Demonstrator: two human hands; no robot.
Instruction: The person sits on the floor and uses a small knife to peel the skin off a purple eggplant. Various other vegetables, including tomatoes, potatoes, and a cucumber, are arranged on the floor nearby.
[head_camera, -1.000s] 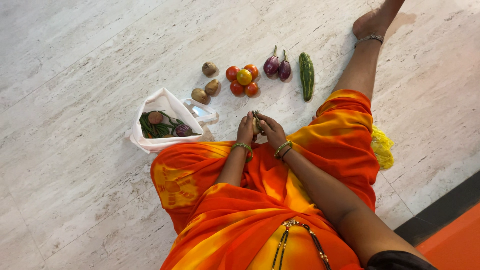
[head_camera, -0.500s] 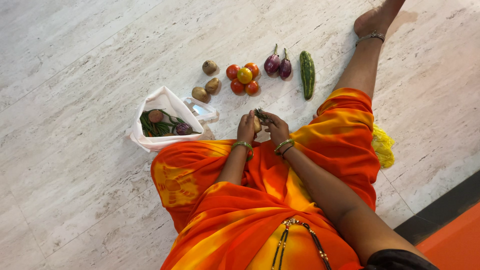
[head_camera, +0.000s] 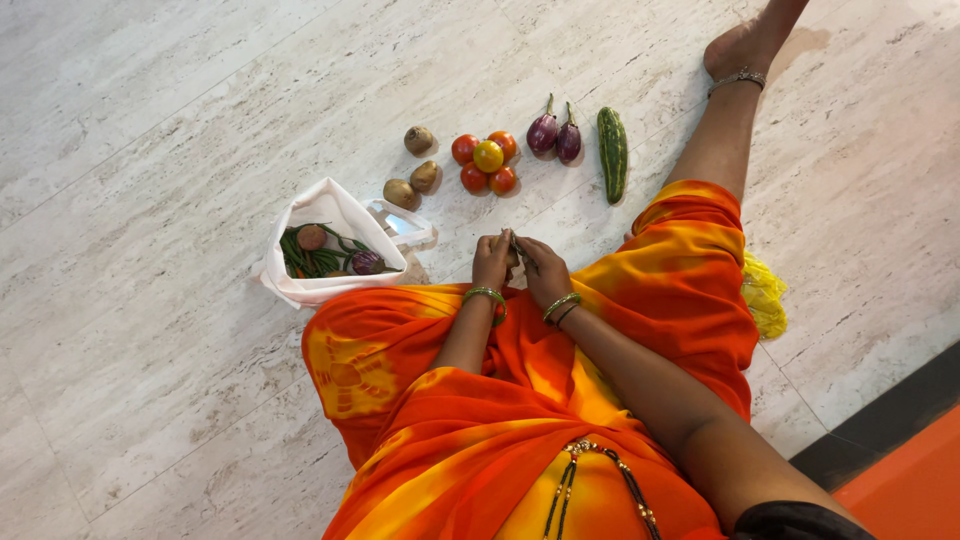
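Observation:
My left hand (head_camera: 491, 261) and my right hand (head_camera: 541, 267) are close together over the floor in front of my lap, both closed around a small pale vegetable with a green stalk (head_camera: 512, 250). Most of it is hidden between the fingers. Beyond the hands, on the marble floor, lie three brown round vegetables (head_camera: 416, 170), a cluster of tomatoes (head_camera: 485, 161), two purple eggplants (head_camera: 556, 134) and a long green gourd (head_camera: 612, 151).
A white cloth bag (head_camera: 330, 215) lies open to the left of my hands, with green beans, an onion and a small eggplant inside. My outstretched leg (head_camera: 725, 120) runs along the right. A yellow cloth (head_camera: 764, 295) lies beside my right knee.
The hands have shifted slightly while working the small vegetable; its green stalk, sticking up half a second ago, is now tucked lower between the fingers.

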